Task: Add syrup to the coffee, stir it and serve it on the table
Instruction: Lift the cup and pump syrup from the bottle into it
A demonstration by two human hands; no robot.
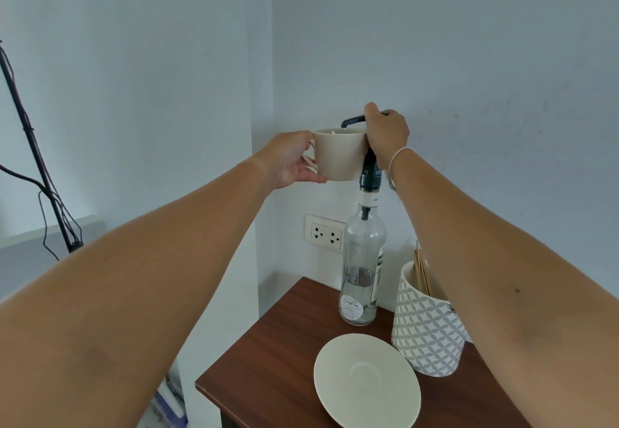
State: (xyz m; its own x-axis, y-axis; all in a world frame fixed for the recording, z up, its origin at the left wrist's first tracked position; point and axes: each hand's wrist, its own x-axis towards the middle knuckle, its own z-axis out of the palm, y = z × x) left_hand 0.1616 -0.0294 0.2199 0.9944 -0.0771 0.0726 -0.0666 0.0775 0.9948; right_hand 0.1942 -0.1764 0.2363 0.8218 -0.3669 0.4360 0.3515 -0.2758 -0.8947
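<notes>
Syrup step underway: left hand (288,159) grips the coffee cup (338,154) by its handle, under the pump spout (351,121); right hand (387,133) closed over syrup bottle's (361,260) pump head. Next likely stirring: sticks (422,273) below right wrist.

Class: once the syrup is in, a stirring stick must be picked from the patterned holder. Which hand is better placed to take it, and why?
Probably the right hand. It only presses the pump and sits above the holder of sticks on that side. The left hand holds the cup, on the far side of the bottle.
</notes>
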